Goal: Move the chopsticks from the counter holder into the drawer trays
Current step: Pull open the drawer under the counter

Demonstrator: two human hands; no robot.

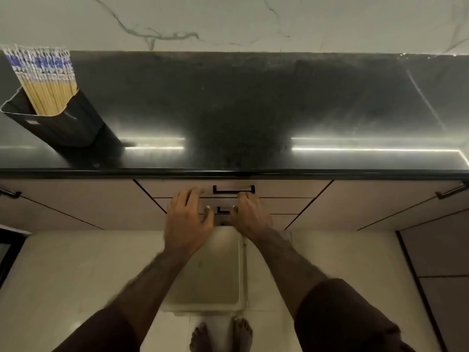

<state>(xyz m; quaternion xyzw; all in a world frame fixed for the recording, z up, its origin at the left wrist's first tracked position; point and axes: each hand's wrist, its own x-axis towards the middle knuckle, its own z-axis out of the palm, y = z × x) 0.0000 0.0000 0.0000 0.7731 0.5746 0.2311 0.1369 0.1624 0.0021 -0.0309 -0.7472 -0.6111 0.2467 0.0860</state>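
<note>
A pale marble-veined wall point(228, 19) fills the top of the view, and below it a black polished counter point(253, 97) runs the full width, with two bright strips of light reflected near its front edge. Under the counter stands a row of beige cabinet fronts; the middle stack is a set of drawers, all closed, and the top drawer point(279, 190) carries a black bar handle point(233, 190). The floor is cream tile, and a pale rectangular bin point(213, 273) sits on it just in front of the drawers, with two bare feet at the bottom edge of the view.

At the far left of the counter a dark, open-topped holder point(63, 120) stands near the front edge. A dense bundle of chopsticks point(48, 85) stands in it, tan along their shafts with blue and white patterned tops, rising well above the rim.

Both forearms reach forward from dark sleeves. The left hand point(189, 219) is spread flat in front of the drawer fronts, fingers straight and relaxed, grasping nothing, its fingertips just left of the handle. The right hand point(250, 214) has its fingers curled at the right end of the handle, gripping it, thumb pointing inward
</note>
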